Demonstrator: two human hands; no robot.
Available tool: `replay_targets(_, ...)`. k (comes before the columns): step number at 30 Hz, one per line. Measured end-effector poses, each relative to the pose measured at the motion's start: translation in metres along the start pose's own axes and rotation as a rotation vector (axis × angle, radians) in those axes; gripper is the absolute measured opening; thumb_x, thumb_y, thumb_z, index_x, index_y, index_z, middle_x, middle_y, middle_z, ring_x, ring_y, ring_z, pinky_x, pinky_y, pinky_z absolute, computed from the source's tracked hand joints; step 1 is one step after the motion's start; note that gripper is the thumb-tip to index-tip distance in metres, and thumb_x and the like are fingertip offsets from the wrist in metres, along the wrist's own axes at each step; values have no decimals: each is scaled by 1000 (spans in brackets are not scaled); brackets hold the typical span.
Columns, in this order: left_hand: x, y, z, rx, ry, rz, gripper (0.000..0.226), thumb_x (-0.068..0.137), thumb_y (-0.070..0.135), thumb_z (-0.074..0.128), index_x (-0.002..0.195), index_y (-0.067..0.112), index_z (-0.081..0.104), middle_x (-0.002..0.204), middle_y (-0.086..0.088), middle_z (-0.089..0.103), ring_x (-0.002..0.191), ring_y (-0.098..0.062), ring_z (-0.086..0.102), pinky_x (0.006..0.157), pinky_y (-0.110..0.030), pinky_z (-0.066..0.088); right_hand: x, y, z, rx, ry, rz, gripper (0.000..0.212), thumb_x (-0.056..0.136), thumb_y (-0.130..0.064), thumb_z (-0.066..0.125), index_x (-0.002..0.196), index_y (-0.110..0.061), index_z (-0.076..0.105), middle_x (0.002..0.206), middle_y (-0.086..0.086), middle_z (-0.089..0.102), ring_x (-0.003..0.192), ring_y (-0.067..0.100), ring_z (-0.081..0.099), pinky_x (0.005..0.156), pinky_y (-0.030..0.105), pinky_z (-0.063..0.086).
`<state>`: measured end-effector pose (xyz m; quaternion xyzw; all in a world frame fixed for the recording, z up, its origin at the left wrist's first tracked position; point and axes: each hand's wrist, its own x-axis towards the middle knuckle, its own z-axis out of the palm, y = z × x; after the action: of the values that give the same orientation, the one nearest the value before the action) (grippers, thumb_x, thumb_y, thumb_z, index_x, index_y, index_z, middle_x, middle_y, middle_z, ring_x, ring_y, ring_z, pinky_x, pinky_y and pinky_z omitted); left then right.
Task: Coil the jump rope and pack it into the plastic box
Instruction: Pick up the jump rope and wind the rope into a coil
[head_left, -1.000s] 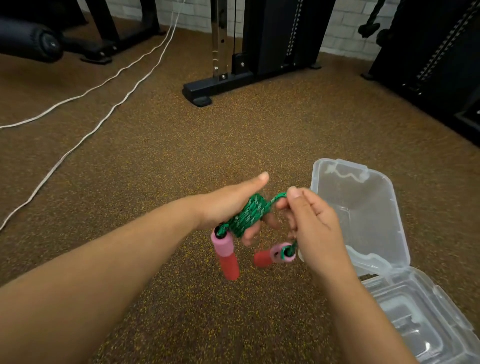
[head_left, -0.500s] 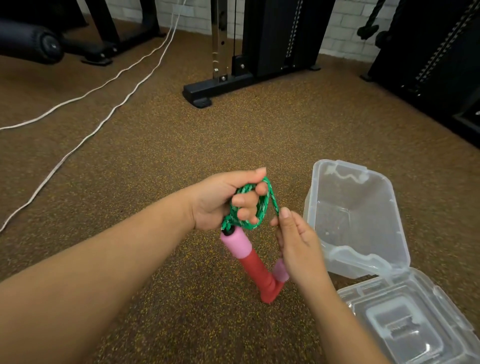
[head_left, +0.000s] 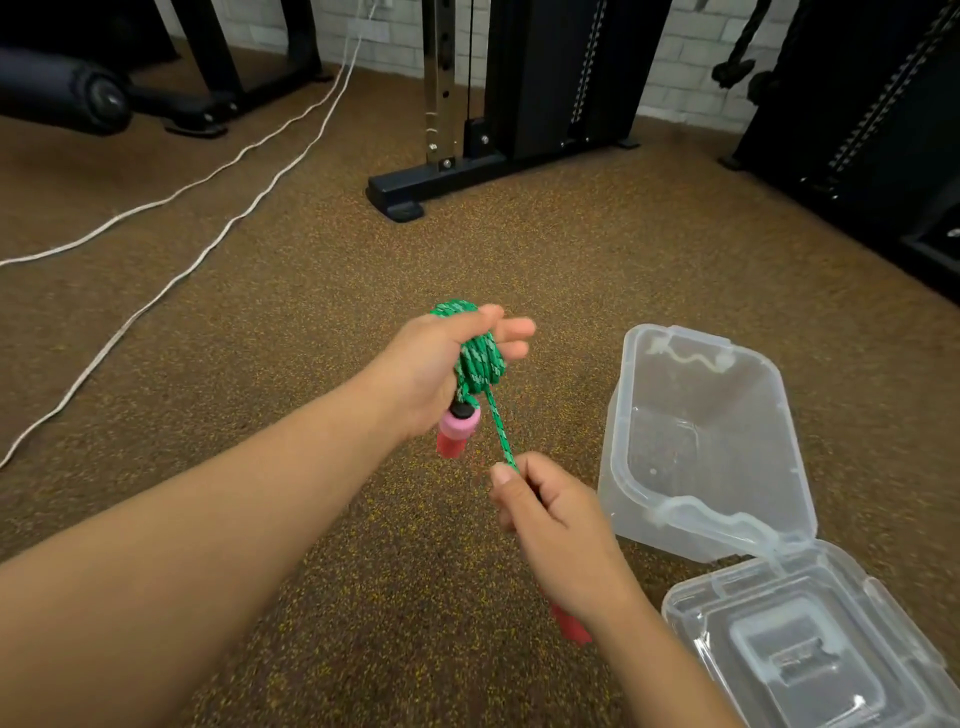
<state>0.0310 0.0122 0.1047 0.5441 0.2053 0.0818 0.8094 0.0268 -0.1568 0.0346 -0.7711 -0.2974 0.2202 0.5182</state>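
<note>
Brown speckled gym flooring (head_left: 260, 364) underlies the scene. Left hand (head_left: 431, 369) is closed around a coiled bundle of green jump rope (head_left: 480, 361), one pink-and-red handle (head_left: 456, 430) hanging below the fist. A single strand runs taut down to the right hand (head_left: 550, 519), which is clenched on it; the second handle (head_left: 571, 626) protrudes beneath that wrist. Clear plastic box (head_left: 779, 467) stands open just to the right, its lid (head_left: 810, 649) lying flat nearer the camera. White cables (head_left: 197, 260) cross the floor at left, well apart.
</note>
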Motion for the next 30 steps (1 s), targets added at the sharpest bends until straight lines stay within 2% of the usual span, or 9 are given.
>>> replay_targets(4,-10,-11,0,773,-138,149,35,97,43,37,103,25,67,98,2,74,93,-8,68,91,-32,44,3,-13,-8,-309,20,-127,21,86,-47,53,75,-30,53,60,-18,52,55,4,45,55,31,38)
replay_targets(7,-20,-14,4,1127,-232,216,55,96,50,27,89,17,70,66,6,67,58,6,60,63,-23,44,8,-21,-20,-467,132,-284,20,83,-44,54,74,-26,55,66,-14,52,64,7,48,58,30,40)
replay_targets(10,-25,-14,6,1345,-248,206,78,85,67,12,57,11,59,43,-2,58,45,-13,59,58,-28,47,11,-26,-31,-378,252,-345,15,79,-40,65,76,-26,60,73,-12,58,71,8,54,62,20,41)
replay_targets(14,-26,-6,11,1143,-285,67,87,74,77,8,53,7,56,44,-5,53,40,-18,51,54,-29,47,13,-22,-37,-112,267,-269,46,59,-45,82,92,-34,52,93,-12,56,78,7,54,68,14,42)
replay_targets(18,-23,-2,14,837,-399,-201,77,78,77,17,53,16,54,37,3,42,37,-15,39,50,-24,42,12,-13,-38,62,-5,-110,94,47,-49,87,129,-47,41,132,-12,48,105,8,58,90,32,51)
replay_targets(21,-21,-7,13,720,-599,-347,62,83,68,38,55,14,49,34,3,37,31,-13,38,46,-20,40,10,-12,-32,198,-211,-72,78,60,-26,88,128,-31,50,120,2,66,112,19,63,98,44,49)
replay_targets(24,-19,-8,4,529,-816,-441,35,84,39,55,60,14,53,36,5,44,35,-10,46,51,-20,44,6,-14,-31,534,-326,10,62,72,8,73,126,-12,51,103,13,73,96,24,71,85,34,55)
replay_targets(27,-16,-10,-7,478,-954,-483,19,74,23,71,59,16,63,46,6,57,47,-8,57,64,-24,51,6,-13,-32,602,-331,39,57,70,8,70,120,-19,59,96,10,73,88,25,67,79,32,54)
replay_targets(30,-14,-11,-10,469,-932,-558,20,67,12,75,78,3,60,58,1,68,56,-11,64,68,-25,53,9,-9,-33,506,-272,77,47,71,-1,69,114,-19,63,84,1,69,71,21,56,64,28,46)
